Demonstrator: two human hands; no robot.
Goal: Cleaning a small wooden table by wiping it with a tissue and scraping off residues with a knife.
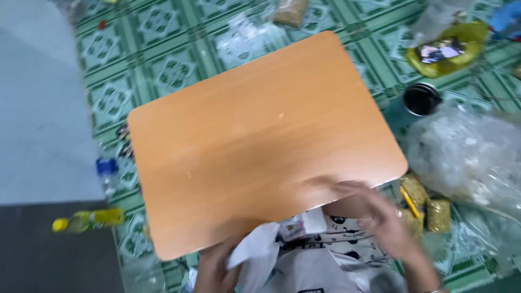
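Yellow pouch (445, 51) far right — clear bags (467, 152) below.

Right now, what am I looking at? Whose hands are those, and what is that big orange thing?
This single picture comes from a camera worn on a person's head, looking down, so the hands at the bottom are that person's own. No robot is here. The big orange thing is a small wooden tabletop standing low over a green patterned floor mat. Only a few tiny crumbs lie on it. The left hand grips a crumpled white plastic bag at the near edge. The right hand is blurred from moving; it hovers at the table's near corner, and I cannot tell whether it holds anything. Around the table on the floor lie a yellow bottle, a dark round tin, a large clear plastic bag and small packets of brownish grains.
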